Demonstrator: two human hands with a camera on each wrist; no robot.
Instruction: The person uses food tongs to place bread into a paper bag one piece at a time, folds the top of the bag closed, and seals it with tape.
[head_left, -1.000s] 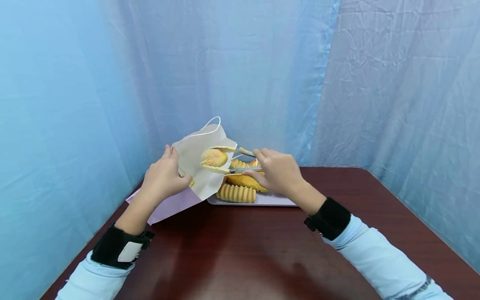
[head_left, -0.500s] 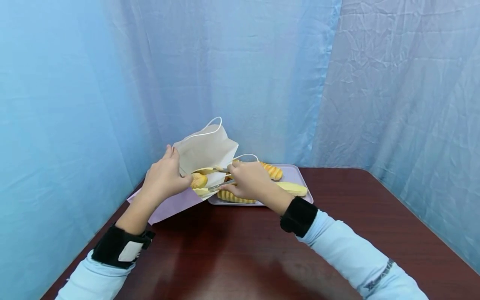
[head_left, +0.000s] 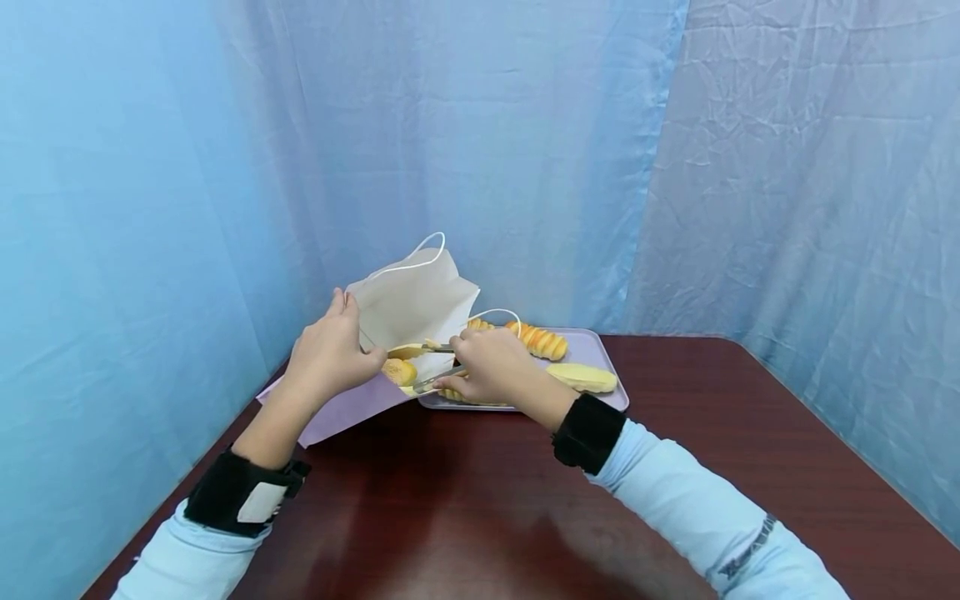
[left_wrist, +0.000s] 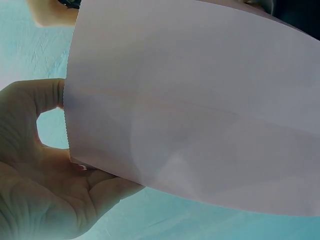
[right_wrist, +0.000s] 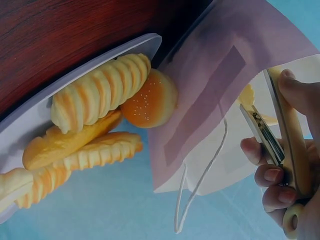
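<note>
My left hand (head_left: 328, 350) holds the rim of a tilted purple paper bag (head_left: 356, 408) with a white inside, its mouth facing right. In the left wrist view, the fingers and thumb lie at the edge of the bag (left_wrist: 190, 110). My right hand (head_left: 493, 367) grips food tongs (right_wrist: 292, 145) with cream-coloured handles, and their tips reach into the bag's mouth. A round golden bun (head_left: 400, 372) sits inside the bag by the tong tips. Whether the tongs still touch it, I cannot tell. Part of the bun is hidden behind the bag's rim.
Beside the bag's mouth lies a purple tray (head_left: 592, 342) with several breads, among them a ridged roll (right_wrist: 100, 92), a sesame bun (right_wrist: 150, 100) and a pale long bread (head_left: 581, 377). White cord handles (head_left: 420, 254) stick up from the bag. Blue curtains surround the dark table (head_left: 480, 500).
My right hand has moved left and down, carrying the bun in the tongs from the bag's mouth deeper inside. The bun now sits lower. My left hand has stayed in place.
</note>
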